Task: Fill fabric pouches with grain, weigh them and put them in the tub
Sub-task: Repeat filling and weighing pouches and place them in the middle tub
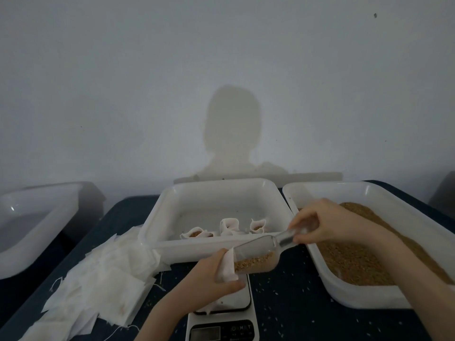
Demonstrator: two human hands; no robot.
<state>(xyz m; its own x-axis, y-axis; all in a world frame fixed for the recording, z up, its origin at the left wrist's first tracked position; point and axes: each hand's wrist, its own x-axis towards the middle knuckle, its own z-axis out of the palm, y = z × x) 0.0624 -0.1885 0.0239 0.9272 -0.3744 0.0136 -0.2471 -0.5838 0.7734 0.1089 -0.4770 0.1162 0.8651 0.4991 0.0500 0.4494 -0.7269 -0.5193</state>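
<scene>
My left hand (211, 274) grips a white fabric pouch (227, 267) by its mouth, just above the white scale (226, 313). My right hand (327, 223) holds the handle of a clear plastic scoop (258, 254), tilted down to the left with brown grain in its front end, the lip at the pouch's mouth. Behind them stands the white tub (160, 217) with several filled pouches (231, 226) on its floor. A white tray of brown grain (357, 254) lies at the right, under my right forearm.
A heap of flat white empty pouches (98, 276) covers the dark table (290, 303) at the left. Another white tub (29, 217) sits further left, off the table. Loose grains speckle the tabletop. A plain wall rises close behind.
</scene>
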